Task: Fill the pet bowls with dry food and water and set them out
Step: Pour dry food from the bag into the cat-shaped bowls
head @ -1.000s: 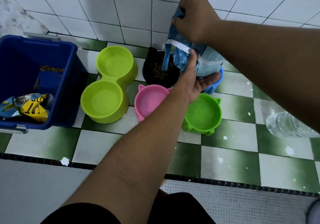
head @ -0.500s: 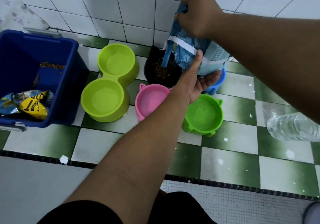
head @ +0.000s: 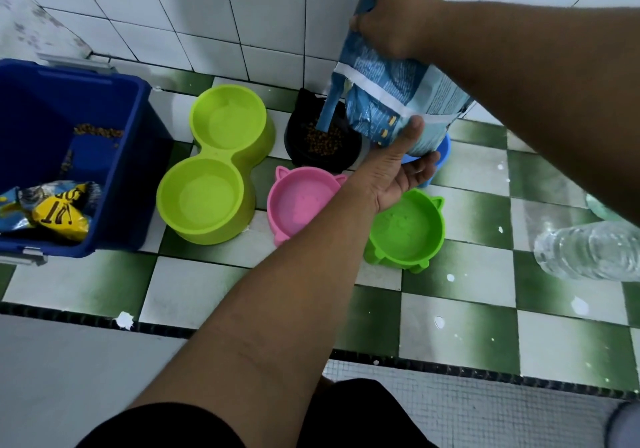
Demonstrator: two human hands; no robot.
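A blue dry-food bag [head: 398, 101] hangs upside down over the bowls by the tiled wall. My right hand [head: 394, 14] grips its upper end. My left hand [head: 394, 173] cups the bag's lower side, thumb against its face and fingers underneath. A black bowl [head: 323, 139] below the bag's mouth holds brown kibble. A blue bowl [head: 441, 156] is mostly hidden behind the bag and my left hand. The pink cat-ear bowl [head: 301, 205], the green cat-ear bowl [head: 405, 229] and the lime double bowl [head: 214, 163] hold no food.
A blue plastic bin [head: 114, 156] at the left holds spilled kibble and a yellow-and-blue food pouch [head: 59, 212]. A clear water bottle [head: 588, 250] lies at the right on the green-and-white checkered floor. A dark ledge strip runs along the front.
Both hands and the bag have shifted slightly upward and right over the black and blue bowls. The bowls have not moved.
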